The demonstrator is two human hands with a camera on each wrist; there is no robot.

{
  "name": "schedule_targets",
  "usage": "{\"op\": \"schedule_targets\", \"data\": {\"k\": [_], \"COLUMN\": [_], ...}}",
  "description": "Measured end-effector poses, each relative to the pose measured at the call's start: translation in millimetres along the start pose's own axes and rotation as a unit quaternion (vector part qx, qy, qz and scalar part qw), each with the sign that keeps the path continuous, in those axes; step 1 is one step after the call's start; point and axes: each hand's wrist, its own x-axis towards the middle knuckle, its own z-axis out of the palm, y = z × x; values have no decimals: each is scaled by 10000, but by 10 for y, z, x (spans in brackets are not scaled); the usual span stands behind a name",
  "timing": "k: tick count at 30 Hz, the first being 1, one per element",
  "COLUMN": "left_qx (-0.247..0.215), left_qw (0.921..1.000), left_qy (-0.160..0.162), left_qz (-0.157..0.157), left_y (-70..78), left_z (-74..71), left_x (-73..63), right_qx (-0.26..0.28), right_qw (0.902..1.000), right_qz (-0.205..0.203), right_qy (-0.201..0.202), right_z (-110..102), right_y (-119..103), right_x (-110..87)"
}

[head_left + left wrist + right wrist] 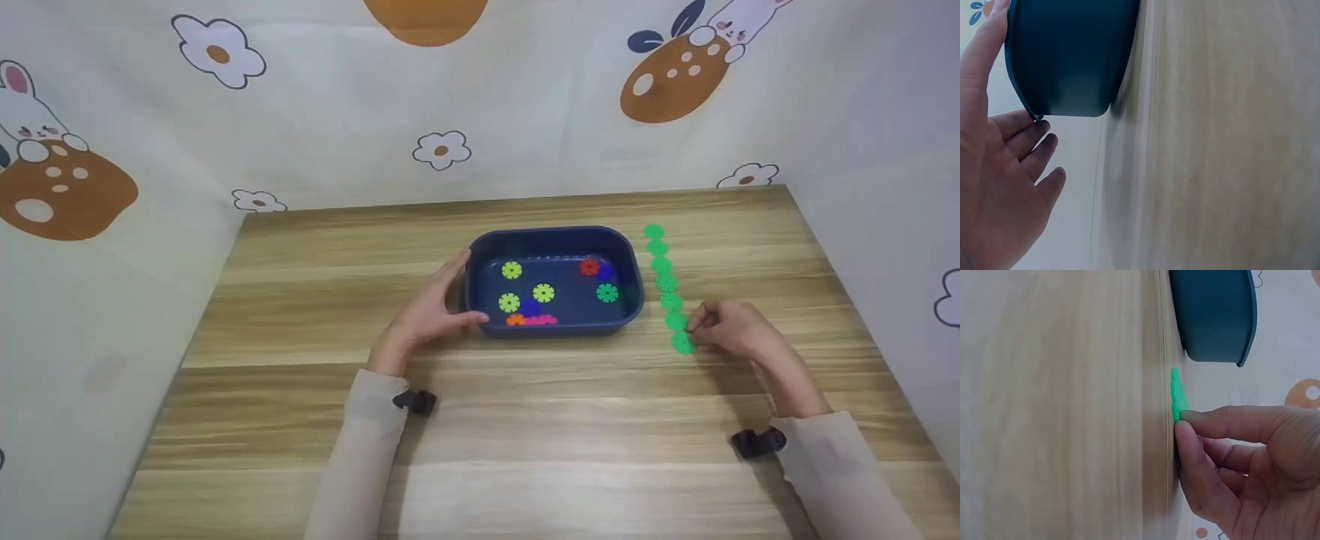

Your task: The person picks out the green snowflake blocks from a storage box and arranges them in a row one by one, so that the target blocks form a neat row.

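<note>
A dark blue plastic basin (555,330) stands on the wooden table with several notched plastic discs inside: yellow-green, red, blue, green, orange and pink. My left hand (435,307) holds the basin's left end, thumb at the near corner and fingers along the far side; its lower fingers stay off the wall in the left wrist view. Right of the basin, a row of overlapping green notched discs (666,283) runs from far to near. At the near end of this row, my right hand (731,328) pinches a green disc (1176,396) by its edge between thumb and forefinger.
The wood-grain table (525,435) meets a pale patterned cloth (337,120) at the back and sides. Each sleeve cuff carries a small black wrist camera (757,442).
</note>
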Motion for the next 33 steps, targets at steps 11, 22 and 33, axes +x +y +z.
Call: {"op": "schedule_targets", "data": {"k": [11,22,33], "left_qx": [-20,58,80], "left_qw": [10000,10000,9999], "left_qy": [-12,5,-3], "left_qz": [42,56,97], "left_y": [8,-4,-14], "left_z": [0,-4,-2], "left_x": [6,7,10], "right_qx": [198,1887,2364], "right_qw": [9979,9681,9552], "right_qz": [-429,-1232,-1505], "right_qy": [447,1097,952], "right_z": [-102,-74,218], "right_y": [-75,-545,-1086], "right_x": [-5,61,185]}}
